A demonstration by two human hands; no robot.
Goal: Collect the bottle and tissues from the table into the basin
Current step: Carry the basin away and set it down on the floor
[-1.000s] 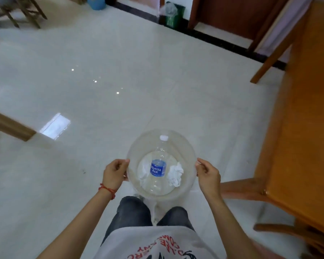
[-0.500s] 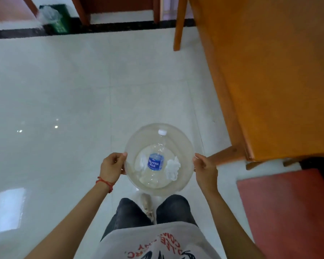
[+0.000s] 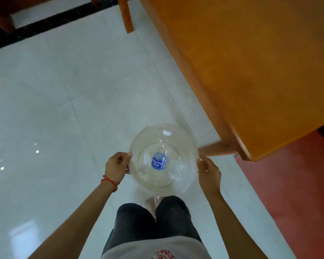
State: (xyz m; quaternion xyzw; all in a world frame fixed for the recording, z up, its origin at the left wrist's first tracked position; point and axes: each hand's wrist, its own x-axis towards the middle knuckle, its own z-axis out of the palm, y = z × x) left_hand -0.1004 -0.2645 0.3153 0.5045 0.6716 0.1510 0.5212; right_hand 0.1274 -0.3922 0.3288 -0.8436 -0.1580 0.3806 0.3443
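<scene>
I carry a clear plastic basin [image 3: 190,144] in front of my waist, above the tiled floor. My left hand [image 3: 117,166] grips its left rim and my right hand [image 3: 208,171] grips its right rim. Inside lies a clear water bottle [image 3: 159,159] with a blue label and a white cap, its cap pointing away from me. A crumpled white tissue [image 3: 177,169] rests to the right of the bottle and another tissue [image 3: 144,162] to its left. The orange wooden table [image 3: 251,62] fills the upper right, its near corner just right of the basin.
Glossy white floor tiles [image 3: 64,109] spread to the left. A red mat [image 3: 297,193] lies at the lower right under the table's corner. A wooden table leg [image 3: 126,15] and a dark floor border [image 3: 45,25] are at the top. My legs are below the basin.
My view has swung to the right, bringing the table closer and larger in the frame. Both hands keep the same hold on the basin, and its contents have not shifted.
</scene>
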